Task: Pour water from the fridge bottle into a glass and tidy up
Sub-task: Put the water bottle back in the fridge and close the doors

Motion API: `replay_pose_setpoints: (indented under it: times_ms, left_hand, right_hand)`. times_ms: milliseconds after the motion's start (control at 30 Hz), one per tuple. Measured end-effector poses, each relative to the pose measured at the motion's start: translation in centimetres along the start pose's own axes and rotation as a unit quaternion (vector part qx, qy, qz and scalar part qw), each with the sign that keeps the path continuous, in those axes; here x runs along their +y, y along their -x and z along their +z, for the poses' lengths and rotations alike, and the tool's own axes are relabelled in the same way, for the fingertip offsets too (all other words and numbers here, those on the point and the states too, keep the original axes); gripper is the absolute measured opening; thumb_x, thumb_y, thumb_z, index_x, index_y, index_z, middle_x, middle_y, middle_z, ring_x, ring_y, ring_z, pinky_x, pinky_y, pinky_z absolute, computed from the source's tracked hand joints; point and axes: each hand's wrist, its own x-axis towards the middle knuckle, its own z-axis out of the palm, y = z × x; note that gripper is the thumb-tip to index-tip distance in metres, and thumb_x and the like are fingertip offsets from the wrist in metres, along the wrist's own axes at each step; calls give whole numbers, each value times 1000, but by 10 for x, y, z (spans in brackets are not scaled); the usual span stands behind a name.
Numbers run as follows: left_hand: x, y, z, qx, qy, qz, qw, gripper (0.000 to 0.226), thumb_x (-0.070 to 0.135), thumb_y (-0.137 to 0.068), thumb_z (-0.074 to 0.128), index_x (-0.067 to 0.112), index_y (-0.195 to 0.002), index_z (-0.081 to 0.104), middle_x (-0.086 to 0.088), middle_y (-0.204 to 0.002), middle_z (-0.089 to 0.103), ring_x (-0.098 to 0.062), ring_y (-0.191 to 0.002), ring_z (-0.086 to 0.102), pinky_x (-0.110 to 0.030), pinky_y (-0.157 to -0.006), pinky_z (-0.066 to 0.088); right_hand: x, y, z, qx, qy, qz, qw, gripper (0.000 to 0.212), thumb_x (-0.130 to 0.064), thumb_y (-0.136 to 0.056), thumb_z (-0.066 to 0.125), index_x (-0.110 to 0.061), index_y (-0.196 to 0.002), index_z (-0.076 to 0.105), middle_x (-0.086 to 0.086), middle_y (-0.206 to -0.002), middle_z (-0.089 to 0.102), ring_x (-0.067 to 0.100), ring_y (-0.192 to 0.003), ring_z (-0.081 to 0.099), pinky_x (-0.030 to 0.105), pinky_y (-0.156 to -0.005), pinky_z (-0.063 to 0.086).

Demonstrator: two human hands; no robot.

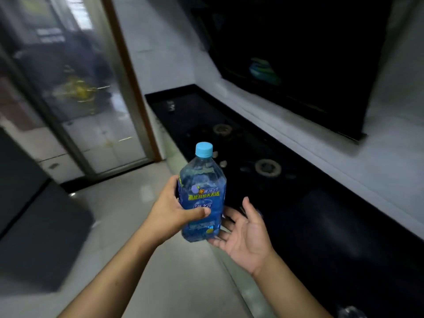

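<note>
Two hands meet around one bottle [202, 198] at the centre of the frame, just left of the dark counter that runs from the middle toward the lower right. The left hand [171, 213] wraps the labelled body, thumb pressed across the front, fingers hidden behind it. The right hand [246, 234] lies palm up with fingers spread wide under the base, touching or nearly so; which is hard to tell. The light blue cap [204, 149] is on, and the bottle stands almost upright. It looks close to full, so probably heavy for its size, with thin walls that would give under a hard squeeze and perhaps slick if chilled. The firmer hold is likely around the labelled middle, with support beneath. No glass is visible.
</note>
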Motion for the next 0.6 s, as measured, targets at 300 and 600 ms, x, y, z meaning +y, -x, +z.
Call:
replay_pose_setpoints:
  times_ms: [300, 600]
  left_hand:
    - [-20, 32, -189, 132, -11, 6, 991, 78, 14, -58, 91, 20, -126, 54, -1, -115, 73, -17, -102, 73, -39, -86, 61]
    - [-40, 53, -377, 248, -54, -11, 967, 74, 33, -48, 92, 26, -113, 56, 5, -107, 73, -9, -97, 73, -35, -84, 61]
  right_hand:
    - [92, -66, 160, -85, 71, 69, 991, 72, -65, -89, 47, -6, -124, 67, 22, -122, 68, 41, -115, 64, 54, -94, 53]
    - [199, -131, 327, -154, 87, 142, 974, 76, -68, -87, 47, -8, -131, 62, 21, -126, 66, 39, -116, 64, 52, -96, 51]
